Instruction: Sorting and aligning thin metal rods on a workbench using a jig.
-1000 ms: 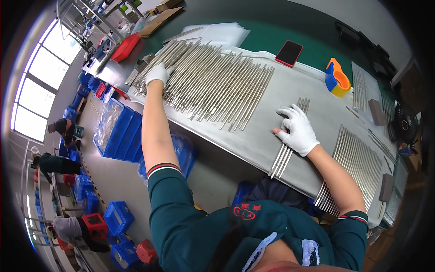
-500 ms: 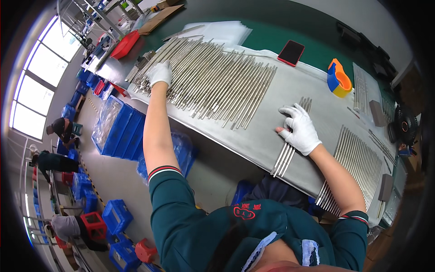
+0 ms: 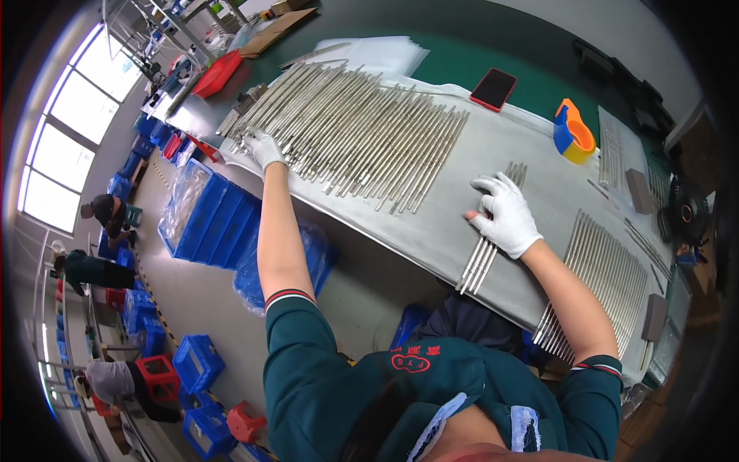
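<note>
My left hand [image 3: 265, 148], in a white glove, rests on the near left end of a wide spread of long thin metal rods [image 3: 362, 135] lying side by side on a grey sheet [image 3: 446, 215]. My right hand [image 3: 504, 214], also gloved, lies flat with fingers apart on a small bundle of the same rods [image 3: 483, 254] near the table's front edge. Whether either hand grips a rod is not visible. A second neat row of rods [image 3: 604, 277] lies to the right of my right arm.
A red phone [image 3: 493, 88], an orange and blue tape dispenser [image 3: 573, 132] and a small fan [image 3: 685, 209] sit at the back and right. Blue crates [image 3: 208, 219] stand on the floor to the left. Other people [image 3: 104, 215] work by the windows.
My left hand has slid a little nearer along the left end of the rod spread. My right hand stays on the small bundle, shifted slightly.
</note>
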The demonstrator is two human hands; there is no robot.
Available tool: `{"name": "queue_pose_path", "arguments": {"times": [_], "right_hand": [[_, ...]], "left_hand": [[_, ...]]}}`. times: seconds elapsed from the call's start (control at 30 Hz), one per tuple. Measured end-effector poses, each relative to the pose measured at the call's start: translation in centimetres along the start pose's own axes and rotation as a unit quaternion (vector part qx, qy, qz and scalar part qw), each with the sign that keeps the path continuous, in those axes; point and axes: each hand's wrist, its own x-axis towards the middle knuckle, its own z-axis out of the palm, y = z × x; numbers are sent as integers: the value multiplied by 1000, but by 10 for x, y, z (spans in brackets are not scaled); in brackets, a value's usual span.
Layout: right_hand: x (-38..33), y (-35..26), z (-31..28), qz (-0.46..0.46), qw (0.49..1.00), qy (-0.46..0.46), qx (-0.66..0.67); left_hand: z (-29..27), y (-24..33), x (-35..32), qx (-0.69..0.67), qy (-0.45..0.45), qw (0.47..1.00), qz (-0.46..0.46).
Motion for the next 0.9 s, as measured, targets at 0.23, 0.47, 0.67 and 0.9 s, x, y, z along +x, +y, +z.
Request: {"name": "queue_pose_path", "arguments": {"times": [0.23,0.47,0.67,0.9], "right_hand": [[2,-2,2,-5,1000,4,2],[-1,2,-1,6,1000,2,-10],[3,-1,2,0,1000,-1,-2],[-1,1,0,15,1000,0,-8]], "left_hand": [[3,6,8,113,37,992,37],[-16,26,15,416,-134,891,125],[-29,17,62,447,-254,845,144],[-35,49,27,469,-155,820,289]]}}
